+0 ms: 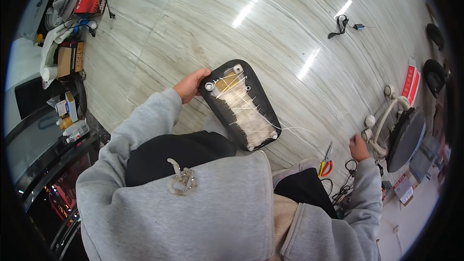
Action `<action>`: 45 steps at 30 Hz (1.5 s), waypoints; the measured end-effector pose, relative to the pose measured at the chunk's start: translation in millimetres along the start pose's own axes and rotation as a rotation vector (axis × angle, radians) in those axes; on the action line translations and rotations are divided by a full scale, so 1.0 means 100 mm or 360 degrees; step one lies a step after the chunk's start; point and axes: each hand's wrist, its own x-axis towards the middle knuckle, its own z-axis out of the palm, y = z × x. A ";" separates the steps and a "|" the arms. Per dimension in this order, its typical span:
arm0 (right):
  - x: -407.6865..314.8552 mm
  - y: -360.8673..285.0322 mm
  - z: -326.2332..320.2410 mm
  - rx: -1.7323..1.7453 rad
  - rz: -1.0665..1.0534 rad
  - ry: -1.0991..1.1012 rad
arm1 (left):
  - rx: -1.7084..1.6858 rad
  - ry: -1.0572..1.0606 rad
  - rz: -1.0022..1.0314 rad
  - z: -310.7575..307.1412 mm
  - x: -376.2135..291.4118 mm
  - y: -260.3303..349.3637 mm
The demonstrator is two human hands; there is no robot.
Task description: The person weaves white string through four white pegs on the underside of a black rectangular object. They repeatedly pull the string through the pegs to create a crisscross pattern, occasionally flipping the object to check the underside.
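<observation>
A black padded cushion point(261, 98) with rounded corners, perhaps a small stool's seat, is tilted underside up above my lap. My left hand point(192, 85) grips its upper left edge. White cord point(250, 107) zigzags across the underside over a pale panel, with small white fittings near the corners. One loose strand point(293, 128) runs off its right side toward my right hand point(359, 146), then fades from sight. That hand is raised far to the right with its fingers curled; whether it holds the strand is not visible. Scissors point(326, 163) with red and yellow handles lie between it and my shoe.
A round dark seat with a pale tubular frame point(380, 123) lies on its side at the right. Cables point(342, 188) are on the floor near my right forearm. A black strap point(340, 27) lies farther off. Boxes point(70, 58) and bottles point(78, 130) line the left side.
</observation>
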 end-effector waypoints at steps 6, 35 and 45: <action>-0.02 -2.54 0.03 0.1165 -0.0892 -0.0214 | 0.0249 0.0077 0.0242 0.24 -0.06 0.15; -0.09 -4.08 0.67 0.1113 -0.0913 0.0393 | 0.0369 0.0046 0.0357 0.56 -0.24 0.20; -0.15 -4.16 0.63 0.1192 -0.0839 0.0402 | 0.0359 0.0042 0.0337 0.61 -0.25 0.20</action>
